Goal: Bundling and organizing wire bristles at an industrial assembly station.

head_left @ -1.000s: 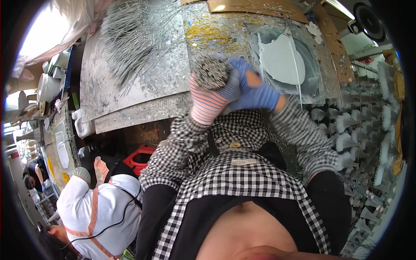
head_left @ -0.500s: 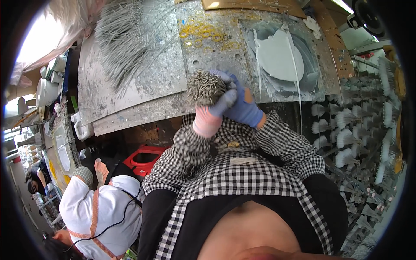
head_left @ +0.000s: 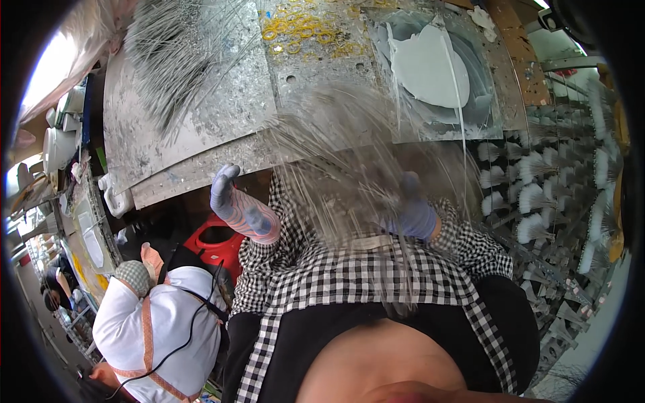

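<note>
Head view: a fan of thin clear bristles held up close in front of the person.

The right hand [head_left: 415, 213], in a blue glove, holds the bundle of bristles [head_left: 356, 168] from below, its grip closed around the lower end so the strands spread out wide like a fan, likely so they can be looked over. The left hand [head_left: 236, 205], in a striped glove, is lifted beside the fan with fingers spread, touching nothing. Behind lies the grey metal tabletop [head_left: 222, 114], with another pile of bristles [head_left: 168, 60], yellow rubber bands [head_left: 302, 30] and a white plate [head_left: 426, 64]. A co-worker in white [head_left: 158, 322] crouches low on the left.
</note>
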Tool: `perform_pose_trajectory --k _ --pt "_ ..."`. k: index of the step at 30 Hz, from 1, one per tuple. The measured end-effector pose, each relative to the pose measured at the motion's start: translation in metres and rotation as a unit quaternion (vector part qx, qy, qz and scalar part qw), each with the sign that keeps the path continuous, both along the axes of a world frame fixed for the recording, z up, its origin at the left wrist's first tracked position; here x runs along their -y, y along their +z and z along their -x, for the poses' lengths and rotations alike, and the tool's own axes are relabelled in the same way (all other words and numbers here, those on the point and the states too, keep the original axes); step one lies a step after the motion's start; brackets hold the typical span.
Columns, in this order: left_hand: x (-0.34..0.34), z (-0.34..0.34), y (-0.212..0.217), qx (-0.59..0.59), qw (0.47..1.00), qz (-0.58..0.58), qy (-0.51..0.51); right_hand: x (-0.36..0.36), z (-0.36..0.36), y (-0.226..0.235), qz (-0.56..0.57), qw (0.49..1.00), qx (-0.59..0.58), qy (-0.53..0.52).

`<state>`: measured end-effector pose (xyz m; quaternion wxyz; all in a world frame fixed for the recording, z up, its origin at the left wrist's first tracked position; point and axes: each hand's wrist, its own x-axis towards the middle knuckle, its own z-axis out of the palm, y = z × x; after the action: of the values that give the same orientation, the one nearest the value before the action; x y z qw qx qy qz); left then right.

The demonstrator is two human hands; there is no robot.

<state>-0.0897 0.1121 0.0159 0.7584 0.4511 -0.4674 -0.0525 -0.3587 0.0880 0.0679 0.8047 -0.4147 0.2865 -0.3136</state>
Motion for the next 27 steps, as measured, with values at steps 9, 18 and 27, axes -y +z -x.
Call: perform_pose_trajectory --k 9,18,27 --pt "-0.044 0.014 -0.035 -0.161 0.968 -0.138 -0.134 -0.001 -0.011 0.009 0.244 0.924 -0.292 -0.046" --pt "-0.058 0.027 -0.024 -0.112 0.842 -0.441 -0.290 -0.007 -0.003 0.002 -0.116 0.969 -0.217 0.025" --pt "-0.024 0.030 -0.022 -0.064 0.699 -0.479 -0.527 0.001 0.003 -0.044 -0.169 0.963 -0.160 0.136"
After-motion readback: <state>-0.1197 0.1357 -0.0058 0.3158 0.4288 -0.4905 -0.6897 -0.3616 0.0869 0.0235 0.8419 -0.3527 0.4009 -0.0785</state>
